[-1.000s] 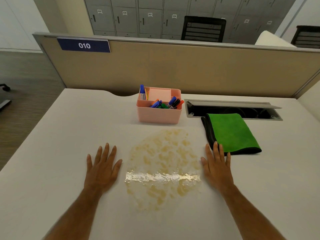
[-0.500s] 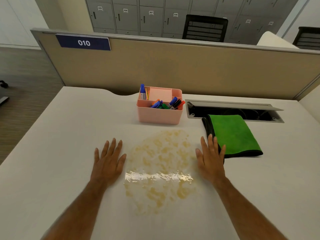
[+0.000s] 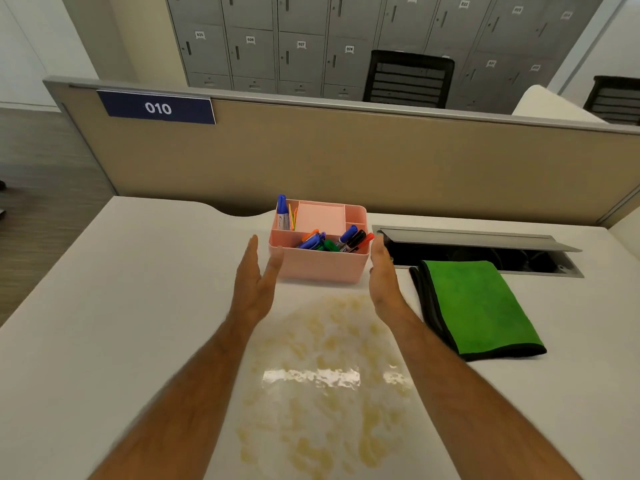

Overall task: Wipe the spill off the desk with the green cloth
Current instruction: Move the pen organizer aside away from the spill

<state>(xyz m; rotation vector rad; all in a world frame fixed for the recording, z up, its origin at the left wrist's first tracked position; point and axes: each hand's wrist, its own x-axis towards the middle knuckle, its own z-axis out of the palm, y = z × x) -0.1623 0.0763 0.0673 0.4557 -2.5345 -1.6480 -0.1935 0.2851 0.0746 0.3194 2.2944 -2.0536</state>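
A yellowish spill [image 3: 325, 382] spreads over the middle of the white desk [image 3: 114, 306], with a bright glare band across it. The folded green cloth [image 3: 478, 306], edged in black, lies flat to the right of the spill. My left hand [image 3: 254, 282] and my right hand [image 3: 382, 282] are raised above the far edge of the spill, palms facing each other, fingers straight. They flank the near side of the pink organiser [image 3: 320, 242]; my left thumb is close to its front left corner. Neither hand holds anything, and neither touches the cloth.
The pink organiser holds several markers and a pink note pad. An open cable hatch [image 3: 478, 252] with a raised grey lid is sunk into the desk behind the cloth. A beige partition [image 3: 346, 157] labelled 010 closes off the back. Lockers and black chairs stand beyond.
Both hands have lifted off the desk beside the spill and moved forward, turning edge-on to either side of the pink organiser. The cloth has not moved.
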